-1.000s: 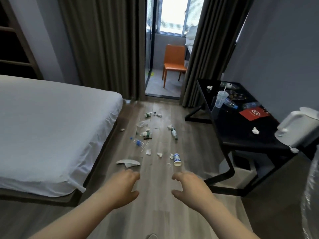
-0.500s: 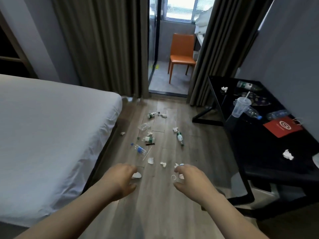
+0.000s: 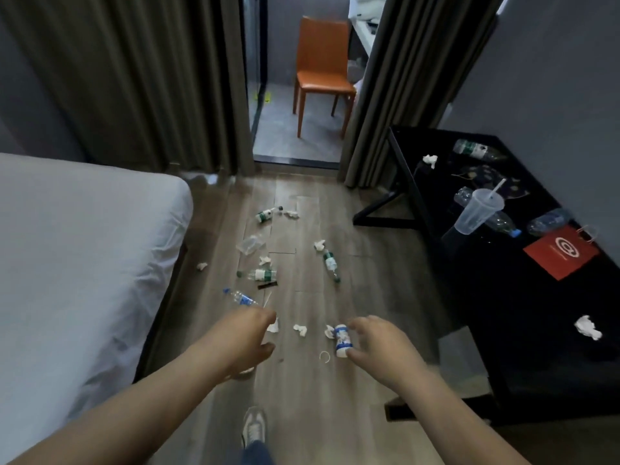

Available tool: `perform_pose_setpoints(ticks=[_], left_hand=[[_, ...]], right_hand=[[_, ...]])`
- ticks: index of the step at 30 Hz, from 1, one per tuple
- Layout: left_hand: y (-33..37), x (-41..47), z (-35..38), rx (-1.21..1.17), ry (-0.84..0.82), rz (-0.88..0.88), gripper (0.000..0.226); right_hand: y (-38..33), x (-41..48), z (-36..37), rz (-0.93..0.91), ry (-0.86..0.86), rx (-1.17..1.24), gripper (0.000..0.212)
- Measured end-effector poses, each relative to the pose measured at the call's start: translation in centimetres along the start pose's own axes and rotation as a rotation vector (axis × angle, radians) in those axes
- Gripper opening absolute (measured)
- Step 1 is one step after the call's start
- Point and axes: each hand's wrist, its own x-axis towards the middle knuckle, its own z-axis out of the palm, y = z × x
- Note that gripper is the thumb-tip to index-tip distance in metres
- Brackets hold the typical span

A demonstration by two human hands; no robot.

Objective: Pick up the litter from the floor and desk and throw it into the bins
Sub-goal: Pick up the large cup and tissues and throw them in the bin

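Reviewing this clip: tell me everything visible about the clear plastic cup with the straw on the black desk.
The clear plastic cup is translucent and tapers towards its base, with a fitted lid and a white straw poking through it. No drink shows inside. It stands on the black desk near the floor-side edge and looks tilted in this wide-angle view. A clear plastic bottle with a blue cap lies just behind it; contact is unclear.

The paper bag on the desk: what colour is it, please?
The paper bag is red with a white logo, in the head view.
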Motion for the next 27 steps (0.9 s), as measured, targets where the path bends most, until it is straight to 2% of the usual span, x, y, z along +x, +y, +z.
perform_pose_setpoints(ticks=[4,19,24,27], left_hand=[[-2.8,6.2,-1.7,0.02,-0.025,0.068,0.037],[-6.2,19.2,-0.4,0.056,-0.158,0.133,0.041],[-6.4,23.5,3.2,0.044,-0.153,0.095,0.038],[-7.0,27.0,8.0,0.018,-0.157,0.079,0.038]], right_hand=[[-0.1,4.8,-0.5,0.07,-0.011,0.018,0.027],[3.1,15.9,1.5,0.182,-0.104,0.068,0.037],[5.9,20.2,4.8,0.172,-0.134,0.052,0.042],[8.5,23.1,9.2,0.176,-0.148,0.045,0.04]])
